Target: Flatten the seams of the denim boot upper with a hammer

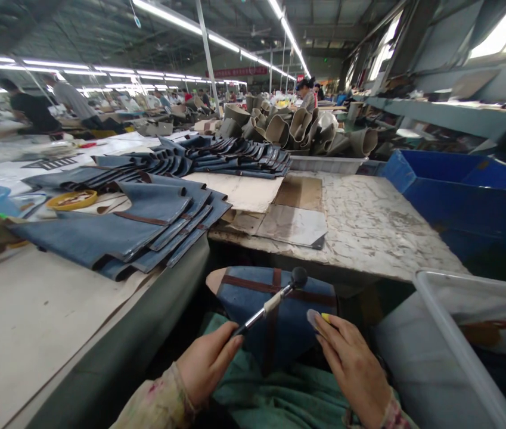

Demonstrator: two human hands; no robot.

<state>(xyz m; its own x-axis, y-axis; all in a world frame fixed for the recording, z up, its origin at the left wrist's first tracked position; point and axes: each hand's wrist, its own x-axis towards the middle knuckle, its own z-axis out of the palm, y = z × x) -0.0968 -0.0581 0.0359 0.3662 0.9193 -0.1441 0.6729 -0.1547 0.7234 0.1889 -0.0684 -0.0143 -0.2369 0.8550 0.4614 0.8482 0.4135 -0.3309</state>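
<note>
Left hand [205,366]: fingers clenched around small hammer [275,301].
Right hand [351,366]: fingers released, flat on blue piece [248,298], apparently pinning something yellow.

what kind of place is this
Most likely a shoe or leather-goods factory floor: stacks of cut blue pieces on long worktables, rolled uppers heaped behind, other workers under strip lights.

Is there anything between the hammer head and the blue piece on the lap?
Nothing visible. The hammer, gripped by the left hand, has its head right over the blue piece, clear of the right hand, which rests on the piece's right edge.
</note>
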